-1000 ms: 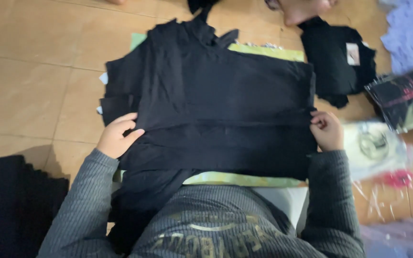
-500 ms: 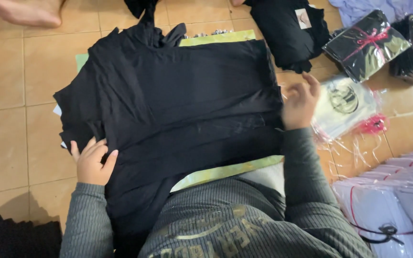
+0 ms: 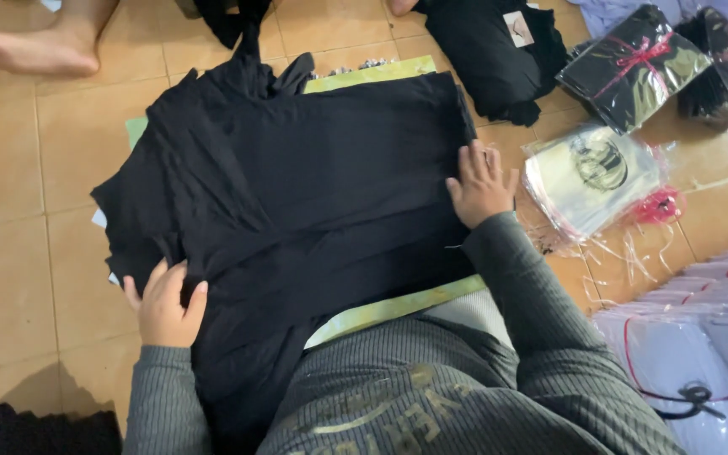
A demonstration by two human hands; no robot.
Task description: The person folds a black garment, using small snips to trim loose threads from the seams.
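Sweater: grey ribbed sleeves and chest fill the bottom of the frame.
Left hand (image 3: 164, 305): lower left of the frame, grip clenched on a fold of the black shirt (image 3: 297, 194), fingers curled over the cloth's near left edge.
Right hand (image 3: 479, 184): right of centre, grip released, palm flat and fingers spread, pressing the shirt's right edge.
Black shirt: centre of the frame, spread on a yellow-green board (image 3: 398, 306) on the tiled floor (image 3: 10, 244); left side bunched, right side smooth.
Clear bags (image 3: 591, 177): just right of the right hand, a flat pile with red ties.
White bundles (image 3: 701, 337): lower right corner, stacked.
Wrapped black packs (image 3: 634, 63): upper right, tied with red ribbon.
Folded black garment (image 3: 495, 50): top centre-right, with a pale label.
Bare foot (image 3: 40, 46): upper left corner, another person's, on the floor.
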